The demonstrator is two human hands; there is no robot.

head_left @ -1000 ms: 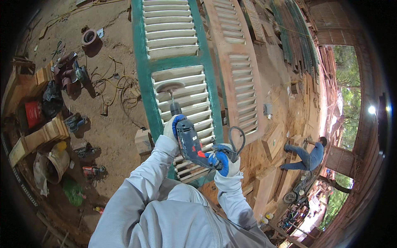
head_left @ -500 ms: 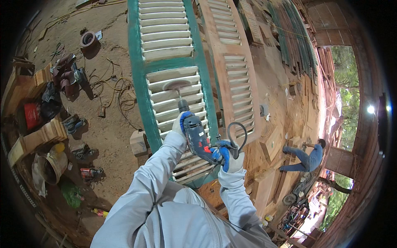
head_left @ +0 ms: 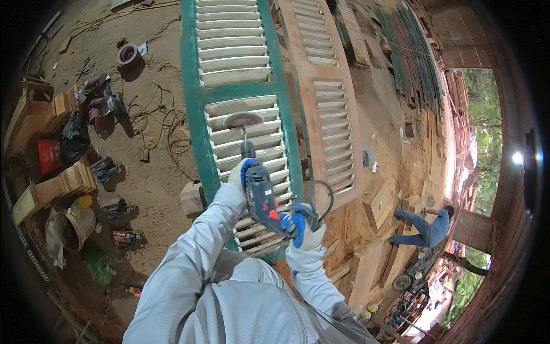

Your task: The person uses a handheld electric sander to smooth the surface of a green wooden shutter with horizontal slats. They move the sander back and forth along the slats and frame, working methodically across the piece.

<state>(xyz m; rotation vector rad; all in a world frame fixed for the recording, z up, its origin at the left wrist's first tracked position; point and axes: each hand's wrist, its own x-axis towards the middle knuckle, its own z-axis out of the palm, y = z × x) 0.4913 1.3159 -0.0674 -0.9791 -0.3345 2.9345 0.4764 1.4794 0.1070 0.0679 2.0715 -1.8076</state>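
My gloved left hand [head_left: 236,175] wraps the front of a dark power drill [head_left: 261,195], just behind its chuck. My gloved right hand [head_left: 308,230] closes around the rear handle, where the black cord loops out. A round sanding disc [head_left: 243,120], blurred, is fitted to the drill's shaft and lies over the upper slats of the shutter's lower panel. Whether it touches them I cannot tell. The louvred shutter [head_left: 199,137] has a green painted frame and pale, worn slats, and extends away from me beneath the drill.
Right of the green shutter lies a bare wooden shutter [head_left: 303,74]. A wooden block [head_left: 193,199] sits by the green frame's left edge. Cords [head_left: 166,123], a bucket [head_left: 80,225] and a red power tool [head_left: 127,238] lie leftward. A person in blue [head_left: 427,226] bends over timber at right.
The drill and both hands have shifted a little left over the shutter, and the drill body points more nearly straight ahead. My grip on it is the same.
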